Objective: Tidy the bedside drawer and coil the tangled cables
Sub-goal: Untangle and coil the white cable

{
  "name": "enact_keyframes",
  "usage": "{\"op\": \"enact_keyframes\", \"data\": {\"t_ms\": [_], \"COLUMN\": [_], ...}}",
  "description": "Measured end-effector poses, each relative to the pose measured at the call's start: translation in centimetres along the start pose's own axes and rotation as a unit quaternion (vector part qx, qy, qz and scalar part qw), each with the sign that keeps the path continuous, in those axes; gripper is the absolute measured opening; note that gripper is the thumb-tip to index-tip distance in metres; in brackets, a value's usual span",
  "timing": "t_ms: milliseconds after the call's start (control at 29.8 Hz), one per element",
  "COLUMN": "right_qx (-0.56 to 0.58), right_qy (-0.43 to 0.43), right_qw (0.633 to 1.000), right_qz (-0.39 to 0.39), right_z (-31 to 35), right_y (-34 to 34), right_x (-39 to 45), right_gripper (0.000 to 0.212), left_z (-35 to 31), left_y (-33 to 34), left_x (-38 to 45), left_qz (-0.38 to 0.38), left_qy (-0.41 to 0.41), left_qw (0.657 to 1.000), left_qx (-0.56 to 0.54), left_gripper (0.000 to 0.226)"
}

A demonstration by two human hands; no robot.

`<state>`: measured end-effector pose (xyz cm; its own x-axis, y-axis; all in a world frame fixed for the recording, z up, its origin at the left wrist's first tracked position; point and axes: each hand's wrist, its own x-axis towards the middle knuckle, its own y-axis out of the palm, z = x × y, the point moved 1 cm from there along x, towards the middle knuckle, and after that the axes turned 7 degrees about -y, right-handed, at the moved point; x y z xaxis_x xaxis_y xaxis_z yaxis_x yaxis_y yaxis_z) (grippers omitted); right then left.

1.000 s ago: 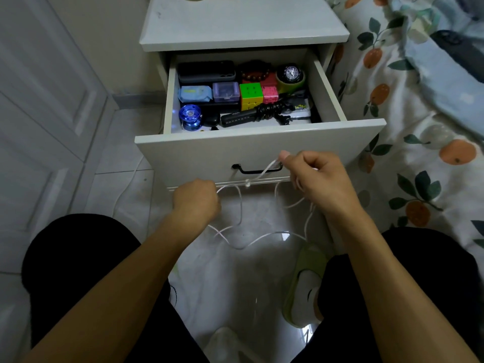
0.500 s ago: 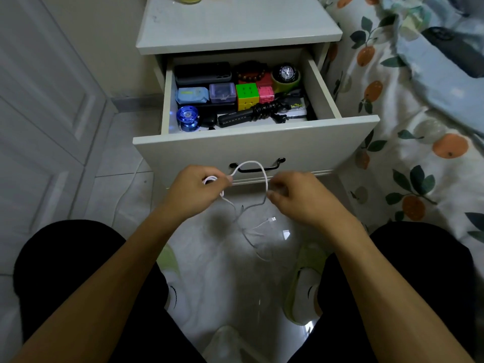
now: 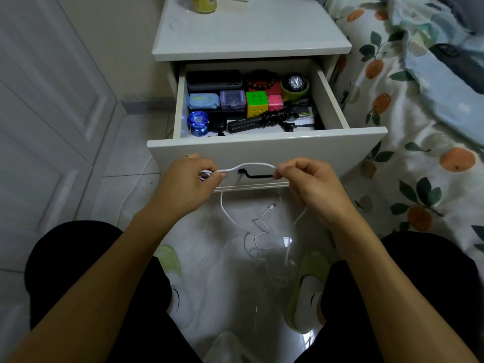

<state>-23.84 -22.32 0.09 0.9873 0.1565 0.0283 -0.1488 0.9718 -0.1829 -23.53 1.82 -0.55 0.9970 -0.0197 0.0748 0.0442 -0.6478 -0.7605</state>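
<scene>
Both hands pinch a thin, round white cable — left hand clutching small coiled loops, right hand gripping the slack — before the smooth drawer's front edge.

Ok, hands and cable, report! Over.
Both hands, left and right, pinch white cable. Plug end dangles loose. Drawer open. Nothing blocking.

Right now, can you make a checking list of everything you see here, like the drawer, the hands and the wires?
Surface: glossy tiled floor.
Job's things: drawer open, packed tidily.
Clutter: puzzle cube, blue yo-yo, watch, dark case inside.
Grippers: left hand holds a small coil; right hand pinches the cable.
Cables: white cable spans both hands; the rest dangles, plug loose.
Surroundings: nightstand, fruit-print bedding, green slippers.
</scene>
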Motion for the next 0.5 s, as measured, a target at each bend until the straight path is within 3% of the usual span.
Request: {"op": "enact_keyframes", "data": {"t_ms": [168, 302, 503], "right_qx": [-0.12, -0.119, -0.087], "right_qy": [0.006, -0.064, -0.138], "right_qw": [0.992, 0.989, 0.985], "right_qz": [0.025, 0.064, 0.05], "right_z": [0.1, 1.9, 4.8], "right_y": [0.2, 0.9, 1.1], "right_x": [0.3, 1.0, 3.2], "right_gripper": [0.018, 0.015, 0.015], "left_z": [-0.5, -2.1, -3.4], "left_y": [-0.8, -0.7, -1.7], "left_x": [0.2, 0.5, 2.1], "left_qz": [0.073, 0.134, 0.205], "left_qy": [-0.057, -0.089, -0.063], "left_qw": [0.982, 0.938, 0.871], "left_qx": [-0.164, -0.306, -0.442], "left_gripper": [0.005, 0.028, 0.019]}}
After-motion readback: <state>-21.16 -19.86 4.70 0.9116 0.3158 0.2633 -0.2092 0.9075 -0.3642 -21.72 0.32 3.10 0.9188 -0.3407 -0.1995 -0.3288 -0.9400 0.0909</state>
